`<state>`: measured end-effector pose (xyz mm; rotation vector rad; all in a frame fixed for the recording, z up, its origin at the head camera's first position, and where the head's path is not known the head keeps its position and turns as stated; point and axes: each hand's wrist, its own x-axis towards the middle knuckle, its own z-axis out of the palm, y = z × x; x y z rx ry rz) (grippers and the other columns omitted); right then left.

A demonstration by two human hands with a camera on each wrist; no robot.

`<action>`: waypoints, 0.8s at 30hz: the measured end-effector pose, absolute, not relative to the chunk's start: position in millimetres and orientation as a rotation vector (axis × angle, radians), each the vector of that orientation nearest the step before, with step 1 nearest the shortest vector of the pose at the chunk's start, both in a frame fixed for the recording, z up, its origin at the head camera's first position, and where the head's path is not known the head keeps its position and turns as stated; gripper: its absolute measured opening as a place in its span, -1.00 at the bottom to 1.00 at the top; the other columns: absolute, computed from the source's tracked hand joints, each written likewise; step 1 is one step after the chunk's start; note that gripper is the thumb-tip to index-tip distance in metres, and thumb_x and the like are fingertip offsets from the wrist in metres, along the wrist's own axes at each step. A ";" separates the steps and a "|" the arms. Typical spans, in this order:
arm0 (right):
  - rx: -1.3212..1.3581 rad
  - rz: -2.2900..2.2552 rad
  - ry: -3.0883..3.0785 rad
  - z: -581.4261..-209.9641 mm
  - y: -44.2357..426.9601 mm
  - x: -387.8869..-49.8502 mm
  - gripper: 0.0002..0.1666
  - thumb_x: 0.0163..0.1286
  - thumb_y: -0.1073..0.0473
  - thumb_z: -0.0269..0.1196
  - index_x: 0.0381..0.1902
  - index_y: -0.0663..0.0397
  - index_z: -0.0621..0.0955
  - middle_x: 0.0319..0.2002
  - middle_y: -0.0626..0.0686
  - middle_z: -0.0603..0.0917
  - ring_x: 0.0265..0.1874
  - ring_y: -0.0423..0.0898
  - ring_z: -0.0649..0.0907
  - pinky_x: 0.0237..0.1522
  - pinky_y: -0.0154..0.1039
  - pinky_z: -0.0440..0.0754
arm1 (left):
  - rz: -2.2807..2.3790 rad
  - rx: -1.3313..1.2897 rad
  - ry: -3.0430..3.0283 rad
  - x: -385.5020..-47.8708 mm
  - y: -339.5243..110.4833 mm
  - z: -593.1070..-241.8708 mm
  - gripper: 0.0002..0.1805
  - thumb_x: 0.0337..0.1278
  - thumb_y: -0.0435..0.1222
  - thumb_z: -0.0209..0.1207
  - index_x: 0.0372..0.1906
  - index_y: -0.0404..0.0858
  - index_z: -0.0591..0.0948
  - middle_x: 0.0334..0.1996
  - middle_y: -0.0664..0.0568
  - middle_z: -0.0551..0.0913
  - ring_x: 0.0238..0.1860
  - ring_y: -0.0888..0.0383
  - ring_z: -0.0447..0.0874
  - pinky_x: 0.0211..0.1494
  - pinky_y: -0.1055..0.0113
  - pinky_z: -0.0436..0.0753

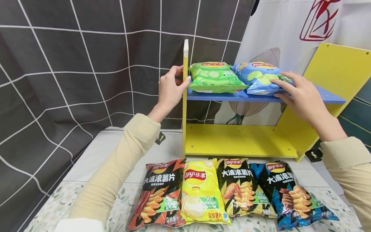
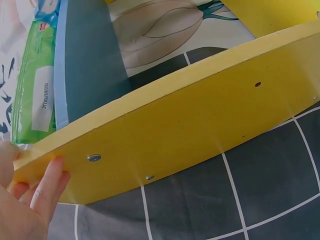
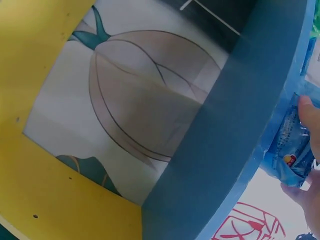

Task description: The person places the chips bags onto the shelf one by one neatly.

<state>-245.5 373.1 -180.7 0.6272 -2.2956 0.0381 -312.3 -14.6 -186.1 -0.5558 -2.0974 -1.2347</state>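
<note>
A green bag of potato chips (image 1: 214,76) and a light-blue bag of potato chips (image 1: 256,77) lie side by side on the blue upper board (image 1: 310,96) of a small shelf. My right hand (image 1: 304,96) holds the blue bag by its right end. The right wrist view shows the thumb on that bag's (image 3: 292,142) wrapper and another finger at its end. With thumb and fingers on opposite sides, my left hand (image 1: 169,88) grips the upright yellow side panel (image 2: 165,130), beside the green bag (image 2: 37,75).
Below is the shelf's yellow bottom board (image 1: 237,138). In front lie a red-black chip bag (image 1: 160,193), a yellow one (image 1: 200,193), a black one (image 1: 243,187) and a dark-blue one (image 1: 290,193) on a floral cloth (image 1: 124,199). A dark checked curtain (image 1: 101,64) hangs behind.
</note>
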 end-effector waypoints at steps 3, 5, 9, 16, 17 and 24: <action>0.600 0.042 -2.358 -179.7 373.7 -245.5 -0.19 0.18 0.43 0.29 0.37 -0.12 0.38 0.27 0.30 0.44 0.37 0.30 0.29 0.32 0.36 0.21 | -1.236 -0.561 -2.093 -312.4 -14.2 -185.4 -0.56 0.19 -0.21 0.22 0.15 -0.27 0.53 0.01 -0.09 0.68 -0.24 0.05 0.72 -0.07 0.33 0.67; 0.576 0.057 -2.393 -179.1 373.7 -244.8 -0.20 0.21 0.43 0.27 0.38 -0.11 0.36 0.27 0.32 0.44 0.40 0.28 0.26 0.31 0.38 0.19 | -1.238 -0.563 -2.093 -312.5 -14.0 -185.2 -0.56 0.19 -0.20 0.22 0.15 -0.26 0.53 0.01 -0.09 0.68 -0.25 0.06 0.72 -0.07 0.34 0.67; 0.558 0.095 -2.422 -176.7 372.4 -244.3 -0.20 0.21 0.47 0.25 0.38 -0.12 0.37 0.29 0.33 0.43 0.42 0.29 0.23 0.30 0.41 0.18 | -1.253 -0.563 -2.091 -312.6 -13.9 -185.1 -0.56 0.19 -0.20 0.22 0.15 -0.26 0.53 0.01 -0.09 0.68 -0.26 0.06 0.72 -0.11 0.35 0.68; 0.613 0.068 -2.422 -175.3 370.6 -247.9 -0.18 0.18 0.49 0.26 0.38 -0.08 0.37 0.30 0.28 0.43 0.40 0.31 0.25 0.30 0.39 0.19 | -1.271 -0.558 -2.085 -311.7 -14.0 -185.5 -0.56 0.19 -0.20 0.22 0.15 -0.27 0.53 0.01 -0.09 0.68 -0.27 0.04 0.73 -0.14 0.33 0.68; 0.620 0.064 -2.422 -175.3 370.6 -248.3 -0.19 0.18 0.50 0.26 0.37 -0.08 0.38 0.30 0.27 0.44 0.39 0.31 0.25 0.30 0.39 0.20 | -1.272 -0.558 -2.086 -311.6 -13.8 -185.6 -0.56 0.19 -0.20 0.22 0.15 -0.26 0.53 0.01 -0.09 0.68 -0.27 0.04 0.73 -0.14 0.33 0.69; 0.643 0.050 -2.437 -174.4 372.9 -250.8 -0.23 0.24 0.50 0.20 0.38 -0.06 0.38 0.31 0.27 0.43 0.37 0.32 0.29 0.30 0.37 0.23 | -1.278 -0.554 -2.085 -310.7 -13.8 -185.5 -0.56 0.19 -0.20 0.22 0.14 -0.27 0.54 0.02 -0.09 0.68 -0.26 0.03 0.73 -0.13 0.33 0.69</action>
